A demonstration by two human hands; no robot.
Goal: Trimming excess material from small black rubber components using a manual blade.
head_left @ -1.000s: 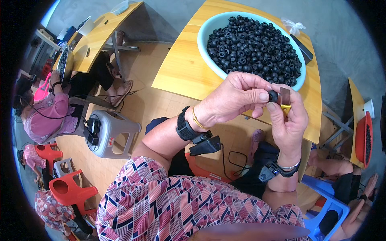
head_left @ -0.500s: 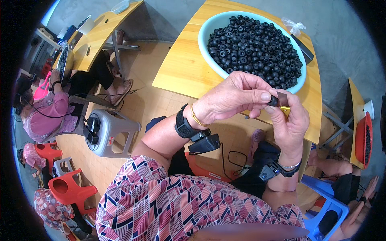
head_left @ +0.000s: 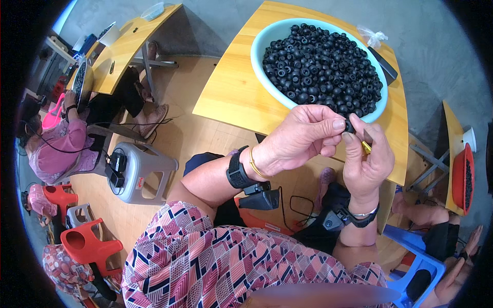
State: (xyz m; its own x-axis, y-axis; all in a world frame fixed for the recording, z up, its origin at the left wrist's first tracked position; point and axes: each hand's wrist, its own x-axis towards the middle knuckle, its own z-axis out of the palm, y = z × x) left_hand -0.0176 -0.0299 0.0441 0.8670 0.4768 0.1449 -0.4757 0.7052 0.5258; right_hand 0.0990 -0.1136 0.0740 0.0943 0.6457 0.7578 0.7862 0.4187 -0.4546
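fingers [head_left: 334, 124] half hide small black ring [head_left: 349, 126], shape unclear

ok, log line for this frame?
left hand: pinches black ring | right hand: holds small tool | bowl: full of rings

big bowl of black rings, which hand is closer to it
Left. The left hand has its fingertips just below the near rim of the bowl, pinching a small black ring. The right hand sits lower, a bit farther from the rim.
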